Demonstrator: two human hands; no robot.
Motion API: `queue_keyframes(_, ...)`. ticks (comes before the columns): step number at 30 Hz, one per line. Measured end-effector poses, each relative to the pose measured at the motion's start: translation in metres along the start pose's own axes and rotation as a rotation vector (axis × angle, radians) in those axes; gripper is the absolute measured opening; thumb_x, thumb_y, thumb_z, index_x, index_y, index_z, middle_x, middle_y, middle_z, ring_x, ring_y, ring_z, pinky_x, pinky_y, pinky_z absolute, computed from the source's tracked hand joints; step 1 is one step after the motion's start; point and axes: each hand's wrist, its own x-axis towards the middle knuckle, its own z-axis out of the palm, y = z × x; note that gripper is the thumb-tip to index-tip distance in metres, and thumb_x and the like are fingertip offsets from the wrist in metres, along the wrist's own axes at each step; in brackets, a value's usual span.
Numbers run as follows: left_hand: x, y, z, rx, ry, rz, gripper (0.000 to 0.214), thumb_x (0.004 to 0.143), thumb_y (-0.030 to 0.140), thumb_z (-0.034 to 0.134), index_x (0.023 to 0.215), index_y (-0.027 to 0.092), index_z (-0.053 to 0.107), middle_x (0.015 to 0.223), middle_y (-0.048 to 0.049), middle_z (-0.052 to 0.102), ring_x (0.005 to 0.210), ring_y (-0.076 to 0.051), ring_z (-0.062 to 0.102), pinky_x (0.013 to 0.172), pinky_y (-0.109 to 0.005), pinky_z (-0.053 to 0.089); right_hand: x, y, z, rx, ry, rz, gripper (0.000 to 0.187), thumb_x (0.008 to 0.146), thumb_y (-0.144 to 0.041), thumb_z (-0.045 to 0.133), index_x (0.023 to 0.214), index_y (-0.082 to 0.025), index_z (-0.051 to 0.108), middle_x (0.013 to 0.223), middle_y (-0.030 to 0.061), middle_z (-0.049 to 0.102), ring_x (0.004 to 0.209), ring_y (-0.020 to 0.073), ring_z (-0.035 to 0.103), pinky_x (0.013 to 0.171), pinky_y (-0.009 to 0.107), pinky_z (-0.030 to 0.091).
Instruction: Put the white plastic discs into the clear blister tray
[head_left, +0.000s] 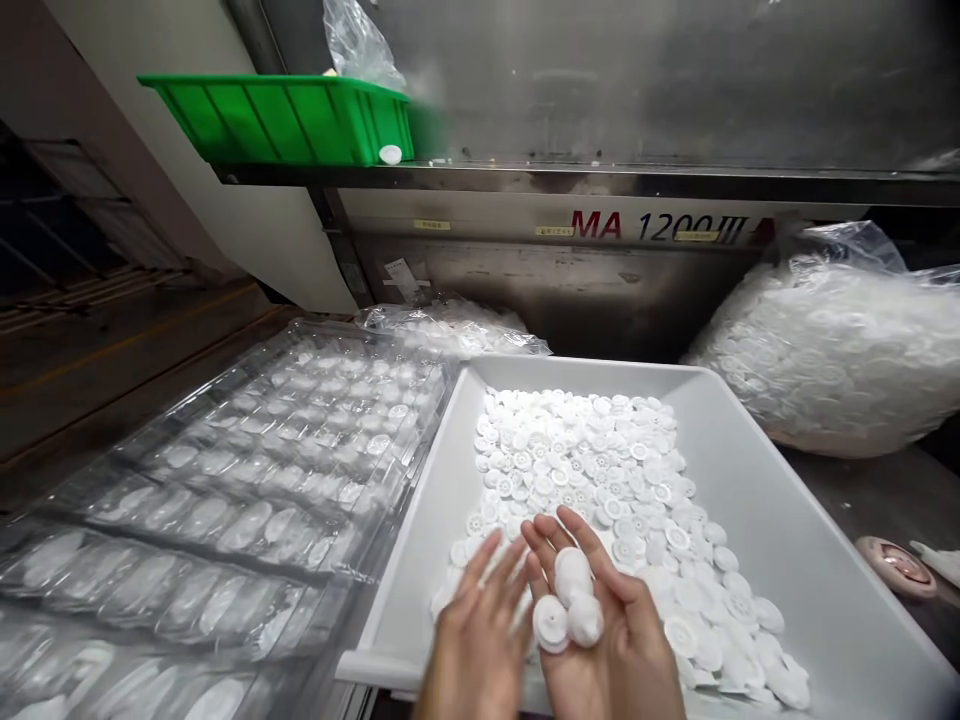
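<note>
My right hand lies palm up over the near end of a white bin, fingers stretched out, with three white round plastic discs resting on the palm. Right beside it, my left hand is palm down, fingers spread and slightly blurred, its fingertips near the discs and over the loose discs that fill the bin. Nothing shows in the left hand.
A clear plastic blister tray with rows of round pockets lies left of the bin. Bags of white discs sit at the right and behind the bin. A green bin stands on a metal machine ledge above.
</note>
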Motion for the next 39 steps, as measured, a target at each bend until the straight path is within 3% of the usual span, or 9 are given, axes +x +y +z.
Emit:
queue_keyframes(2, 0.005, -0.02, 0.051, -0.028, 0.0, -0.079, 0.023, 0.078, 0.027, 0.055, 0.1, 0.022, 0.061, 0.11, -0.0044, 0.063, 0.106, -0.021, 0.057, 0.087, -0.03, 0.046, -0.004, 0.003, 0.004, -0.073, -0.023, -0.041, 0.034, 0.083, -0.037, 0.047, 0.113, -0.022, 0.054, 0.118, 0.0071, 0.06, 0.121, 0.0235, 0.046, 0.106, 0.043, 0.031)
queue_keyframes(5, 0.007, -0.033, 0.082, -0.057, 0.03, -0.181, 0.015, 0.077, 0.026, 0.056, 0.09, 0.02, 0.062, 0.097, -0.0032, 0.067, 0.1, -0.019, 0.06, 0.084, -0.027, 0.047, -0.009, 0.003, 0.004, -0.344, 0.013, -0.167, 0.034, 0.086, -0.036, 0.051, 0.118, -0.026, 0.048, 0.123, 0.0038, 0.055, 0.125, 0.0187, 0.04, 0.105, 0.033, 0.032)
queue_keyframes(8, 0.005, -0.032, 0.084, -0.078, 0.054, -0.253, 0.013, 0.078, 0.028, 0.056, 0.083, 0.017, 0.061, 0.089, -0.0065, 0.069, 0.095, -0.022, 0.063, 0.082, -0.029, 0.049, -0.007, 0.0, -0.003, -0.721, 0.01, -0.272, 0.035, 0.092, -0.042, 0.039, 0.126, -0.032, 0.04, 0.126, 0.0001, 0.053, 0.124, 0.0157, 0.041, 0.102, 0.03, 0.033)
queue_keyframes(11, 0.004, -0.028, 0.087, -0.108, 0.092, -0.275, 0.013, 0.078, 0.027, 0.057, 0.086, 0.017, 0.062, 0.092, -0.0069, 0.07, 0.095, -0.023, 0.064, 0.081, -0.031, 0.05, 0.001, -0.002, -0.012, -1.03, -0.037, -0.358, 0.038, 0.095, -0.04, 0.031, 0.132, -0.035, 0.033, 0.131, -0.001, 0.05, 0.124, 0.02, 0.041, 0.102, 0.041, 0.032)
queue_keyframes(15, 0.006, -0.022, 0.092, -0.169, 0.13, -0.197, 0.025, 0.082, 0.025, 0.051, 0.105, 0.019, 0.058, 0.109, -0.0051, 0.067, 0.101, -0.019, 0.062, 0.084, -0.029, 0.049, 0.009, -0.006, -0.017, -1.186, -0.048, -0.498, 0.037, 0.094, -0.03, 0.034, 0.13, -0.035, 0.041, 0.133, -0.0027, 0.047, 0.128, 0.0216, 0.034, 0.109, 0.047, 0.011)
queue_keyframes(22, 0.007, -0.007, 0.088, -0.21, 0.153, -0.201, 0.036, 0.084, 0.024, 0.047, 0.119, 0.021, 0.05, 0.122, -0.0052, 0.06, 0.105, -0.017, 0.06, 0.096, -0.028, 0.041, 0.0, -0.009, -0.033, -1.489, -0.227, -0.897, 0.01, 0.08, -0.025, 0.058, 0.088, -0.028, 0.061, 0.127, 0.0036, 0.042, 0.115, 0.0308, 0.036, 0.089, 0.044, 0.034)
queue_keyframes(26, 0.006, -0.005, 0.087, -0.218, 0.108, -0.219, 0.038, 0.084, 0.026, 0.047, 0.122, 0.021, 0.049, 0.121, -0.0066, 0.061, 0.108, -0.019, 0.058, 0.1, -0.031, 0.038, -0.004, -0.008, -0.035, -1.441, -0.182, -0.811, 0.009, 0.082, -0.018, 0.05, 0.08, -0.025, 0.056, 0.122, 0.0046, 0.044, 0.113, 0.0259, 0.041, 0.088, 0.038, 0.036)
queue_keyframes(32, 0.004, -0.006, 0.086, -0.294, 0.008, -0.186, 0.044, 0.087, 0.029, 0.035, 0.127, 0.011, 0.042, 0.119, -0.0126, 0.062, 0.111, -0.023, 0.056, 0.098, -0.036, 0.041, 0.001, -0.034, -0.039, -1.418, -0.003, -0.554, 0.01, 0.087, -0.034, 0.049, 0.082, -0.028, 0.055, 0.114, 0.0015, 0.049, 0.11, 0.0205, 0.049, 0.085, 0.031, 0.043)
queue_keyframes(39, 0.003, -0.007, 0.084, -0.32, -0.035, -0.21, 0.046, 0.088, 0.028, 0.032, 0.129, 0.008, 0.04, 0.113, -0.0129, 0.065, 0.108, -0.022, 0.058, 0.1, -0.035, 0.038, 0.003, -0.035, -0.034, -1.52, 0.002, -0.699, 0.016, 0.085, -0.026, 0.052, 0.101, -0.028, 0.052, 0.121, 0.0046, 0.04, 0.119, 0.0246, 0.036, 0.09, 0.041, 0.036)
